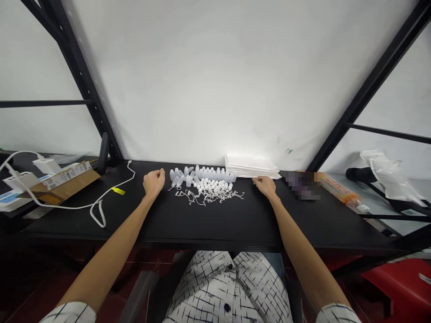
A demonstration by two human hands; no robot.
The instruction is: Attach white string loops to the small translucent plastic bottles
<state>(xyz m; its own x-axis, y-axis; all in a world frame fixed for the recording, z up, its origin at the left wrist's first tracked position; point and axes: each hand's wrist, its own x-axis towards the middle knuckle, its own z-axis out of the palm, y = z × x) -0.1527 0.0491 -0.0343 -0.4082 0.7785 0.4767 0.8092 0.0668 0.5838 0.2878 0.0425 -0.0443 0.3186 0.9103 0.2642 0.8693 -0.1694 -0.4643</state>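
My left hand (154, 183) rests on the black table (215, 224) as a loose fist, just left of a cluster of small translucent plastic bottles (201, 174). Nothing shows inside the fist. In front of the bottles lies a heap of small white caps and thin plastic pieces (210, 190). My right hand (265, 185) lies on the table to the right of the heap, fingers curled, its fingertips at the near edge of a stack of white sheets (251, 167). I cannot make out whether it pinches a sheet.
A white cable (101, 204) with a yellow tag loops across the table's left part. A cardboard box (65, 181) and white chargers sit far left. An orange tube (338, 188) and a blurred dark item lie to the right. A black metal frame stands on both sides.
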